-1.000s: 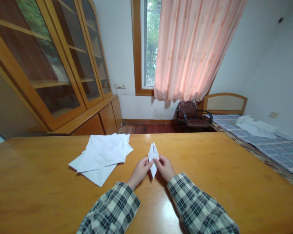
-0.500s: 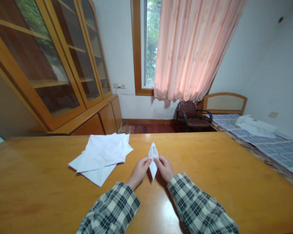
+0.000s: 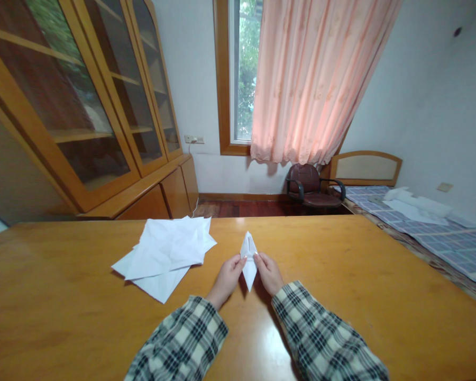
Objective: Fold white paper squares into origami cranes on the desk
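A small folded white paper piece (image 3: 249,259), kite-shaped with a point at each end, lies on the wooden table (image 3: 360,275) in front of me. My left hand (image 3: 227,279) pinches its left edge with the fingertips. On the opposite side, my right hand (image 3: 268,273) pinches the right edge the same way. Both wrists rest low over the table, in black-and-white plaid sleeves.
A loose pile of white paper sheets (image 3: 166,254) lies on the table to the left. Beyond the table stand a glass-fronted wooden cabinet (image 3: 83,116), a dark armchair (image 3: 311,188) under a pink curtain (image 3: 313,79), and a bed (image 3: 428,222) at right.
The fingertips of both hands have shifted slightly on the folded paper; hands, paper and pile stay in the same place.
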Demonstrator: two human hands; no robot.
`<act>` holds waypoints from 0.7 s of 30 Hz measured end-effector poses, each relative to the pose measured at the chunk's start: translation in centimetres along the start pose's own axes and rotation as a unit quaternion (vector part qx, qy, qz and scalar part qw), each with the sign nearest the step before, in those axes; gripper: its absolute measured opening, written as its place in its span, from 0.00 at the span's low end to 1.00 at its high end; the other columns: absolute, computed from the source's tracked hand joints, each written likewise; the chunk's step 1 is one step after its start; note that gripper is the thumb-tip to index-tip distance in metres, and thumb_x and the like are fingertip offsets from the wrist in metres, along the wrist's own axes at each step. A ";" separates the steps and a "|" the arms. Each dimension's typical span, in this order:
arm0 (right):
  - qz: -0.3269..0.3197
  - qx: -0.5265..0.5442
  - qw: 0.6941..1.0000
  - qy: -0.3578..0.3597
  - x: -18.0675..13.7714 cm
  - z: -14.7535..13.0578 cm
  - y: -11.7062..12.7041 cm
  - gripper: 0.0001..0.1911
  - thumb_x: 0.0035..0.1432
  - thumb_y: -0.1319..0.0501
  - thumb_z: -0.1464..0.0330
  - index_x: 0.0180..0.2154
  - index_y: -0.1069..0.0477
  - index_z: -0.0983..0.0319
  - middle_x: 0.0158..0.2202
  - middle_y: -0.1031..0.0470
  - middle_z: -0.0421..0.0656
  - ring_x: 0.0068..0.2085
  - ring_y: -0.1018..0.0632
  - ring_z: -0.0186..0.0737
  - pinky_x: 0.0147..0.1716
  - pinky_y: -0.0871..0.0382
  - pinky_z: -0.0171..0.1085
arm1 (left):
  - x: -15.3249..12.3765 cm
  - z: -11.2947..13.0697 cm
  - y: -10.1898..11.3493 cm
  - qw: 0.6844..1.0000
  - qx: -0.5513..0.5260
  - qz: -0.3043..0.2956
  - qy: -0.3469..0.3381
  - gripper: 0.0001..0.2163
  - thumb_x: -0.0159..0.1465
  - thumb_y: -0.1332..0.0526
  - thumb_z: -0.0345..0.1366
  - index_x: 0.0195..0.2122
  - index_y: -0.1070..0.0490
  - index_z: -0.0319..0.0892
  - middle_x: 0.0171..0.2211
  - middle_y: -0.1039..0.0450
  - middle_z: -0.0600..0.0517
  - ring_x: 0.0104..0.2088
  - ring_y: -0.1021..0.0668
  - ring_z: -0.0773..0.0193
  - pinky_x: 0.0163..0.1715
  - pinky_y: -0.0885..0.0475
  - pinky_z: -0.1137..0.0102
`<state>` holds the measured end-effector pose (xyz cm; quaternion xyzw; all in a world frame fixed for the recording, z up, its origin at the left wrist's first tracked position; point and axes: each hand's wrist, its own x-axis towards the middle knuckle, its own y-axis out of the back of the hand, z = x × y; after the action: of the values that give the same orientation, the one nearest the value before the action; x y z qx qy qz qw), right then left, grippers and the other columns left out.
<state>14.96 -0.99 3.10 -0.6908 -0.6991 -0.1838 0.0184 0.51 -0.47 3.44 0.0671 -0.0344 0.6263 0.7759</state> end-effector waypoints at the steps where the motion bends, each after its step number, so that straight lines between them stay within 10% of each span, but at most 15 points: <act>1: 0.001 -0.011 1.000 0.002 0.0 0.0 0.0 0.21 0.62 0.51 0.54 0.26 0.35 0.63 0.23 0.37 0.38 0.26 0.34 0.34 0.26 0.42 0.32 | 0.0 0.0 0.0 1.000 0.000 0.001 0.001 0.18 0.60 0.44 0.50 0.27 0.32 0.38 0.24 0.32 0.54 0.27 0.31 0.65 0.28 0.37 0.72; 21: 0.028 0.039 0.998 -0.041 0.0 -1.1 0.0 0.28 0.57 0.51 0.45 0.20 0.39 0.61 0.18 0.40 0.36 0.22 0.37 0.32 0.22 0.44 0.33 | -0.3 0.6 0.0 1.000 0.003 0.011 0.014 0.18 0.59 0.43 0.50 0.29 0.30 0.38 0.24 0.30 0.53 0.27 0.30 0.64 0.28 0.37 0.72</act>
<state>14.70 -1.32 4.09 -0.7160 -0.6861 -0.1270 0.0218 0.48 -0.80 4.03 0.0602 -0.0227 0.6354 0.7695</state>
